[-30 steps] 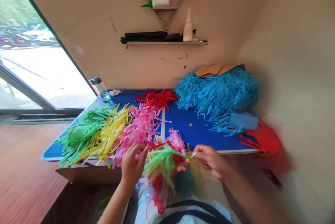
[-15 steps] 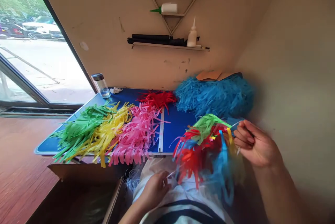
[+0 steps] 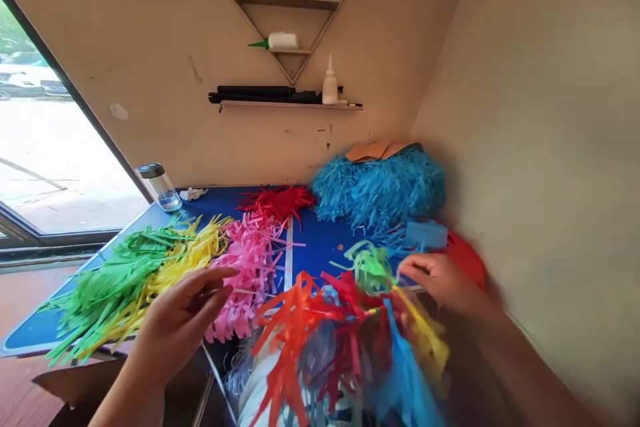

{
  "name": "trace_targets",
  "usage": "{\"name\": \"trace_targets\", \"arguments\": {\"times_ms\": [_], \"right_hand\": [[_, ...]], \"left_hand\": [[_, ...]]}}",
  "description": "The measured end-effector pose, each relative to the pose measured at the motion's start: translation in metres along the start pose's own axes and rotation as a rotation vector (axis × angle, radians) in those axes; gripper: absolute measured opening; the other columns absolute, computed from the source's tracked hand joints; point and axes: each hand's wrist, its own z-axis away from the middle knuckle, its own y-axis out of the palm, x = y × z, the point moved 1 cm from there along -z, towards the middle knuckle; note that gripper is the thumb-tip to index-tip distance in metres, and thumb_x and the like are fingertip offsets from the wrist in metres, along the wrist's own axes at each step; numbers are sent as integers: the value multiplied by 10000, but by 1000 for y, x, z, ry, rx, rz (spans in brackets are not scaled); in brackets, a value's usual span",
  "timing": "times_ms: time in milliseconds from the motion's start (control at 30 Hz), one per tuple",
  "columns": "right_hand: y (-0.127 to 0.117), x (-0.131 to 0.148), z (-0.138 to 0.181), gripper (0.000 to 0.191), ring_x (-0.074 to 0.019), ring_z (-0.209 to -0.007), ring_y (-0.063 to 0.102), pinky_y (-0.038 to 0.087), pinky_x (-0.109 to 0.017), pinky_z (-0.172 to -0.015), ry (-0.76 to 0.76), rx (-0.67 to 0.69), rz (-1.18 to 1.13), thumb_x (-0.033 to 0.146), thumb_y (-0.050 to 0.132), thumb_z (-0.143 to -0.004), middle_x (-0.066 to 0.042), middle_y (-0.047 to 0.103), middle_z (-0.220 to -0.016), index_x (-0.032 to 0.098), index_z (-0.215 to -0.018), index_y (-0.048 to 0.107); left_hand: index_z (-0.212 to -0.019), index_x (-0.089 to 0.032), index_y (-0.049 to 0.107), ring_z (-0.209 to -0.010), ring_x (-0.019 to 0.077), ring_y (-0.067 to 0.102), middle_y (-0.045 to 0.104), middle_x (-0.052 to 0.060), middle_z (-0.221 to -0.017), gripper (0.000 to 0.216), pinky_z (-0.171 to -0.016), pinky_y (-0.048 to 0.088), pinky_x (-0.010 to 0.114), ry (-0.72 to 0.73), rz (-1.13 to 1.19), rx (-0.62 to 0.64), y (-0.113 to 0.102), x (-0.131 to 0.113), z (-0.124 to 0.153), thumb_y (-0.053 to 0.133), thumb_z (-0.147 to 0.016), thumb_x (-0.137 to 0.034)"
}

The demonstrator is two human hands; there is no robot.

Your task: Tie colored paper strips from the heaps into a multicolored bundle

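My left hand point(image 3: 183, 320) is closed in a pinch on a thin white string, left of the tassel garland point(image 3: 345, 300). The garland hangs over my lap, with orange, dark red, blue, yellow and light green paper-like strips. At its right end my right hand point(image 3: 440, 280) pinches the string close to the light green tassel point(image 3: 373, 267); its fingertips are partly hidden. Fringed bundles lie on the blue table point(image 3: 320, 247): green point(image 3: 115, 274), yellow point(image 3: 185, 257), pink point(image 3: 250, 254) and red point(image 3: 280, 204).
A big blue fringe pile point(image 3: 380, 187) with brown card on top sits at the back right. A red item point(image 3: 465, 257) lies beside my right wrist. A clear bottle point(image 3: 163, 190) stands back left. A cardboard box point(image 3: 75, 394) is below the table; glue bottles point(image 3: 330, 87) rest on shelves.
My left hand has risen from my lap and moved left, drawing the string out. My right hand has moved left and slightly down. The garland now spreads wider; the view has shifted right.
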Motion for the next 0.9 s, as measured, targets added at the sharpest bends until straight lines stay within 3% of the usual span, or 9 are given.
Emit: {"name": "trace_targets", "arguments": {"times_ms": [133, 167, 267, 300, 367, 467, 633, 800, 900], "right_hand": [[24, 26, -10, 276, -152, -642, 574, 420, -240, -594, -79, 121, 53, 341, 570, -889, -10, 651, -673, 194, -684, 683], [32, 36, -13, 271, -146, -641, 571, 413, -236, -597, -121, 153, 60, 320, 567, -890, -8, 647, -672, 188, -683, 681], [56, 65, -21, 240, -128, -646, 562, 389, -229, -606, -244, 235, 61, 274, 566, -885, -5, 641, -680, 167, -701, 679], [61, 74, -23, 237, -122, -637, 553, 382, -227, -602, -276, 255, 44, 269, 565, -885, -1, 634, -672, 163, -704, 676], [61, 85, -26, 237, -116, -628, 544, 380, -226, -597, -315, 257, 2, 267, 568, -889, 4, 623, -660, 161, -700, 667], [33, 88, -25, 256, -106, -571, 500, 364, -228, -541, -328, 110, -175, 310, 600, -892, 9, 587, -627, 172, -686, 662], [-38, 79, -10, 241, -64, -427, 256, 184, -246, -422, -362, -315, -566, 407, 746, -813, 63, 342, -501, 206, -692, 690], [-69, 55, 10, 293, -67, -407, 253, 176, -271, -415, -274, -448, -451, 465, 766, -785, 60, 317, -459, 212, -663, 682], [-82, 20, 19, 330, -115, -451, 402, 299, -281, -439, -164, -448, -91, 502, 674, -843, 5, 465, -500, 215, -682, 671]], "left_hand": [[-961, -256, 740, -946, 216, 686, 717, 63, -1102, 251, -789, 550, 305, 163, -111, -137, 12, -32, 1, 616, -856, -447], [-994, -264, 739, -982, 218, 685, 721, 64, -1126, 243, -832, 547, 320, 221, -61, -85, 22, -45, 1, 616, -868, -432], [-1152, -254, 697, -927, 192, 701, 754, 70, -1043, 335, -824, 545, 284, 334, 162, 280, 70, -86, 5, 630, -878, -435], [-1126, -236, 707, -920, 191, 697, 753, 76, -1020, 330, -827, 535, 278, 365, 221, 360, 87, -96, 6, 625, -881, -442], [-884, -200, 744, -766, 154, 672, 732, 62, -819, 317, -710, 507, 232, 382, 309, 462, 116, -106, 7, 511, -953, -404], [-719, -190, 706, -654, 133, 622, 679, 38, -682, 394, -618, 440, 214, 348, 195, 544, 139, -97, 7, 471, -969, -385], [-695, -212, 688, -577, 119, 593, 650, -1, -603, 370, -558, 359, 211, 289, -93, 674, 137, -59, 12, 476, -956, -366], [-797, -236, 724, -696, 163, 671, 721, 23, -729, 289, -592, 379, 221, 238, -313, 688, 122, -52, 17, 496, -933, -352], [-846, -237, 730, -747, 198, 701, 747, 47, -786, 333, -625, 416, 241, 207, -442, 755, 120, -53, 19, 453, -956, -385]]}}
